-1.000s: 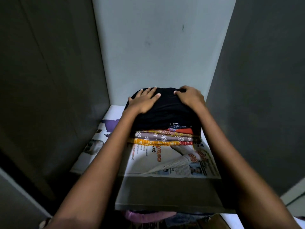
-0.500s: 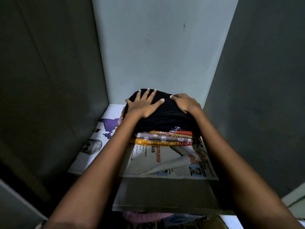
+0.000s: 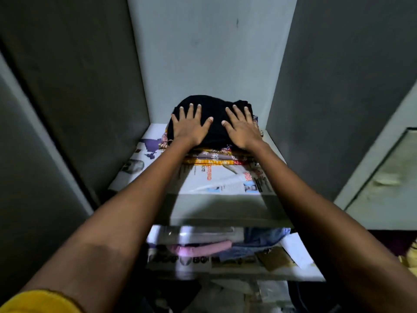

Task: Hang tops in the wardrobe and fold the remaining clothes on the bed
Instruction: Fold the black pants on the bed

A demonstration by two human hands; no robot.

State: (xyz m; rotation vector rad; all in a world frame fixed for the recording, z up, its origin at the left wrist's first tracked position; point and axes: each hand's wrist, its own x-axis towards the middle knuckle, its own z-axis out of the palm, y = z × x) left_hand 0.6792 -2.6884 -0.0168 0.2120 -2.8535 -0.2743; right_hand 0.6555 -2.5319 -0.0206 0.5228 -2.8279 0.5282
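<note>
Black cloth, a folded garment (image 3: 214, 114), tops a stack of patterned folded clothes (image 3: 214, 158) on a wardrobe shelf (image 3: 216, 208), toward the back wall at 12 o'clock. The left hand (image 3: 190, 127) lies flat on the black garment at its 9 o'clock side, fingers spread and straight, thumb angled inward. The right hand (image 3: 242, 128) lies flat at the 3 o'clock side, also with fingers spread and straight; the two thumbs are near each other but apart. Neither hand curls round the cloth.

Under the stack a newspaper (image 3: 228, 180) lines the shelf, reaching from the stack toward 6 o'clock and out toward 9 o'clock beneath the left forearm. Grey wardrobe walls (image 3: 79, 75) rise on both sides.

On the lower shelf (image 3: 300, 251), at 6 o'clock from the stack, lie a pink garment (image 3: 200, 247) and, just beside it at 3 o'clock, blue denim cloth (image 3: 264, 240), blurred. A yellow sleeve (image 3: 38, 301) shows at 7 o'clock in the bottom corner.
</note>
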